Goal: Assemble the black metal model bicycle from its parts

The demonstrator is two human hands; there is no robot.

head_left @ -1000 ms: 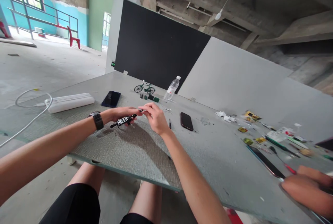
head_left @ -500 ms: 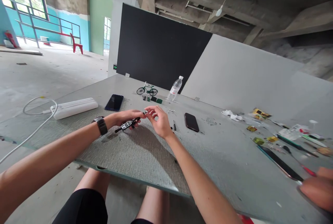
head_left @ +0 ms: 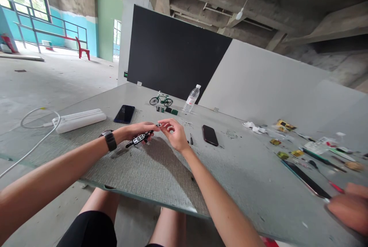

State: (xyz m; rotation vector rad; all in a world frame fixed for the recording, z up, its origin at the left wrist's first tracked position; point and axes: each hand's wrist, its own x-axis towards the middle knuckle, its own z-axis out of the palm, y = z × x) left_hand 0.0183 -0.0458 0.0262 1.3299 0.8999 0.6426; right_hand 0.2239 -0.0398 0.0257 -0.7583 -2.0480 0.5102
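Observation:
My left hand [head_left: 140, 129], below a dark wristband, is closed round a small black and white model part [head_left: 139, 139] above the grey table [head_left: 161, 178]. The fingers of my right hand [head_left: 174, 134] are pinched at the far end of the same part, close to my left fingertips. What exactly lies between those fingertips is too small to tell. Beyond my hands, a green miniature bicycle [head_left: 161, 99] stands upright, with small dark green pieces [head_left: 171, 111] in front of it. A small dark tool [head_left: 191, 139] lies right of my right hand.
A blue-edged phone [head_left: 124, 113] and a white power strip [head_left: 80, 120] with a cable lie left. Right are a water bottle [head_left: 192, 98], a dark phone [head_left: 210, 135], scattered parts and tools, and another person's blurred hand [head_left: 349, 206] at the edge.
The whole view has shifted slightly. Both my hands keep nearly the same pose on the model part, and the other person's hand has moved a little.

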